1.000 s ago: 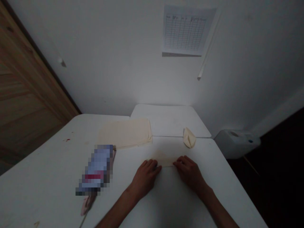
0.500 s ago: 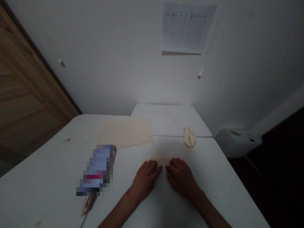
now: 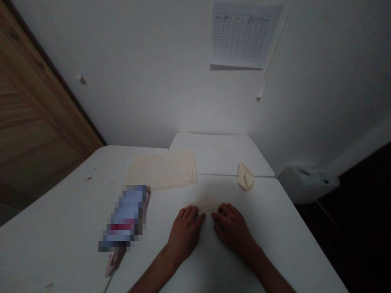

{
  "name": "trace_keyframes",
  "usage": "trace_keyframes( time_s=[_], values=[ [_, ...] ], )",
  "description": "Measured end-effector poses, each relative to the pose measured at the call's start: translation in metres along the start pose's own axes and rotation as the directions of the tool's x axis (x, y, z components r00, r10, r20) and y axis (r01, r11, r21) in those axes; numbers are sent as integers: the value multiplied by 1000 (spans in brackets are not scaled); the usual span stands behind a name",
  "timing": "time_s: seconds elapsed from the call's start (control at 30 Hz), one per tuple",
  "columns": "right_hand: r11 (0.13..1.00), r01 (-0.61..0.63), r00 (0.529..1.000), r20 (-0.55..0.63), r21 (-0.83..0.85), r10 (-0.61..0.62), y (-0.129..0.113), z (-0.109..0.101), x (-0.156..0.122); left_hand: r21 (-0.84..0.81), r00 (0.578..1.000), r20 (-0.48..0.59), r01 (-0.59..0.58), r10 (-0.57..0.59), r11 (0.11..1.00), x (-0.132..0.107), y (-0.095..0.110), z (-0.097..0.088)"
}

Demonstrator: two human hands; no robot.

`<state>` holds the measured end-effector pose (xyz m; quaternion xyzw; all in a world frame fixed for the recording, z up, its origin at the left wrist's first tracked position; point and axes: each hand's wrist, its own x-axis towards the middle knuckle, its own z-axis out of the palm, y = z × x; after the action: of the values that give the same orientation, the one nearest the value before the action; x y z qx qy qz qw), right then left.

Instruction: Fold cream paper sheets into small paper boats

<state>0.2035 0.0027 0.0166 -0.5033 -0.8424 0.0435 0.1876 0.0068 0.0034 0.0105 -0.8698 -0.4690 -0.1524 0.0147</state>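
Observation:
A thin cream sheet (image 3: 209,199), whose material I cannot make out, lies on the white table in front of me, its near edge between my hands. My left hand (image 3: 186,228) is curled on its left part, thumb and fingertips closed at the edge. Over the right part, my right hand (image 3: 230,226) is bent the same way, with the thumb tip close to the left one. The fingers hide much of the near edge. Beyond my right hand stands a small folded cream piece (image 3: 246,178) with a pointed top and a crease down the middle.
To the left rear lies a stack of flat cream sheets (image 3: 163,167). Nearer, a blurred-out bluish item (image 3: 126,215) rests on a pinkish one (image 3: 113,262) along a table seam. Behind are a wall and a printed chart (image 3: 242,34). A white plastic container (image 3: 308,183) stands right of the table.
My left hand has shifted slightly left and the thumbs sit a little further apart. More of the sheet shows beyond the fingers. The view has moved slightly.

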Motion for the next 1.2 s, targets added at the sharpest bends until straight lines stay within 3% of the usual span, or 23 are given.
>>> trace_keyframes(
  time_s=[0.27, 0.47, 0.63, 0.87, 1.2],
  values=[
    [1000, 0, 1000, -29, -17, -1, -1, 3, 2, 47, 994, -22, 111, -110, 993, -16, -4, -9],
    [1000, 20, 999, -39, 0, -20, -4, 15, 14, 53, 994, -25, 107, -106, 993, -19, -5, -9],
    [992, 100, 994, 31, 77, -103, -4, 9, 16, 58, 993, -44, 109, -106, 992, -19, -4, -4],
    [991, 86, 995, 31, 103, -90, -6, 3, 14, 132, 981, -116, 167, -152, 977, -30, -7, -4],
    [989, 77, 997, 17, 128, -80, -5, 8, 13, 201, 965, -110, 256, -238, 946, -45, -20, -14]
  ],
)
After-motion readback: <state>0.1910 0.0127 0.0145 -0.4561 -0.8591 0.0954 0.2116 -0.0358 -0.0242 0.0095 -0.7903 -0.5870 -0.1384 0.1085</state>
